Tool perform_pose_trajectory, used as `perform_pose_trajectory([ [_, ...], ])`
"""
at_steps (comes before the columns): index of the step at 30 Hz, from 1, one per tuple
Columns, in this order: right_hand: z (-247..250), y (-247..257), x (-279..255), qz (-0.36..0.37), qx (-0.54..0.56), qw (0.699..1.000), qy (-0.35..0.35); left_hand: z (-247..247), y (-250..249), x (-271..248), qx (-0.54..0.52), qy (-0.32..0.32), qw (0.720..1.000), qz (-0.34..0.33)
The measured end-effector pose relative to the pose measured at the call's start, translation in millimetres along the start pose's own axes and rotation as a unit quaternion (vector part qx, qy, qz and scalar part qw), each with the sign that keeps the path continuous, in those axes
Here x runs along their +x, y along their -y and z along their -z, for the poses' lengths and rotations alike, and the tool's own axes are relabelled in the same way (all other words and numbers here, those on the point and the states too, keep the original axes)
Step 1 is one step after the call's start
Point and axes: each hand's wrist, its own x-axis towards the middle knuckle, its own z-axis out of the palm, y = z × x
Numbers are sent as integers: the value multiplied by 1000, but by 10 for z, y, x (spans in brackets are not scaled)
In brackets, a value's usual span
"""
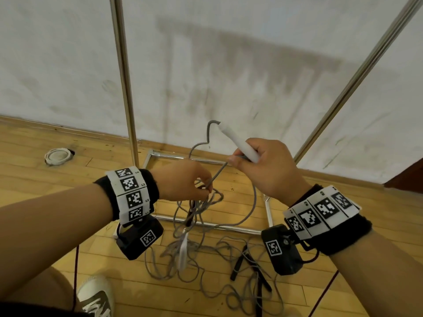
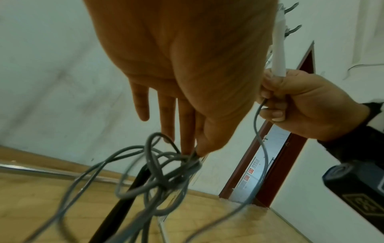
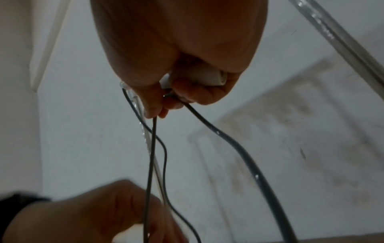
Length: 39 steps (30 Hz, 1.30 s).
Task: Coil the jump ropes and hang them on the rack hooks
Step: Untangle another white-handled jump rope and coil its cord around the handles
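Observation:
My right hand grips a white jump-rope handle that points up and left, and also pinches a strand of the grey rope. That strand runs taut down to my left hand, whose thumb and fingertips pinch a tangled bunch of grey rope loops. The second white handle dangles under the bunch, above the floor. More grey rope and black handles lie tangled on the wooden floor. Rack hooks show only in the left wrist view, above my right hand.
The metal rack's uprights rise in front of the white wall, one to the left and a slanted one to the right. Its base frame lies on the floor under my hands. A shoe is at bottom left, a round floor fitting farther left.

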Motion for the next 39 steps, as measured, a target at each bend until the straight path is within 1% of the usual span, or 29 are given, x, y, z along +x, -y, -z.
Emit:
perform_pose_trajectory([
  [3,114,-64,36,3,15,999,-40,-12,40,-17,12,41,999,1],
  [7,245,-133,53,13,6,998,-66,-10,81,-5,-21,46,998,25],
  [12,396,-229,92,-10,-14,995,-103,11,131,6,5,109,993,54],
  [17,511,-330,71,-31,-11,991,-127,103,137,0,13,92,993,68],
  [20,588,-406,60,-40,-11,990,-132,147,144,-8,9,67,995,68],
  [23,619,-478,37,-54,-29,990,-125,121,183,-6,28,48,997,58],
  [25,645,-532,22,-68,-38,989,-125,94,210,-7,19,55,997,47],
  [27,661,-579,5,-80,-56,989,-111,84,208,-10,7,55,997,45],
  [30,605,-572,-30,-96,-95,988,-68,106,162,-1,12,26,999,39],
  [32,498,-531,-54,-81,-106,990,-37,119,103,4,22,-3,999,23],
  [34,364,-420,-69,-57,-77,995,-15,136,18,-3,17,-21,1000,5],
  [36,203,-309,-102,-28,-36,999,26,148,-76,-10,5,-21,1000,-16],
  [38,36,-227,-142,4,-25,997,69,153,-153,-15,4,-21,999,-36],
  [39,-33,-195,-157,7,-20,996,85,159,-176,-18,1,-26,999,-42],
])
